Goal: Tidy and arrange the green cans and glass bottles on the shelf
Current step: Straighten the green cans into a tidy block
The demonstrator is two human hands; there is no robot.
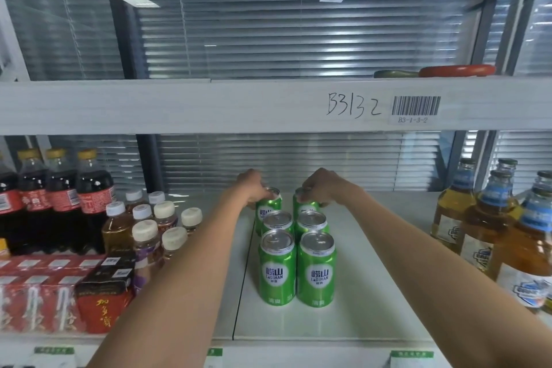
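Six green cans [297, 248] stood on the white shelf [373, 278] in two rows, three deep, close together. The left hand [254, 185] sat on top of the back left can [268, 206], and its grip was closed around the can's top. The right hand [321, 188] sat on top of the back right can [304, 206], and its grip was closed around that can's top too. Both arms reached far in over the shelf, one on each side of the cans. The two front cans [316, 269] stood side by side, touching, with their white labels facing out. The glass bottles [490, 224] with blue labels stood on the right side of the shelf, well apart from the cans. On the left stood dark cola bottles [62, 197], small tea bottles [143, 230] with white caps, and red drink boxes [44, 293] at the front. The shelf board above [209, 107] had "B3132" written on it beside a barcode sticker [415, 106].
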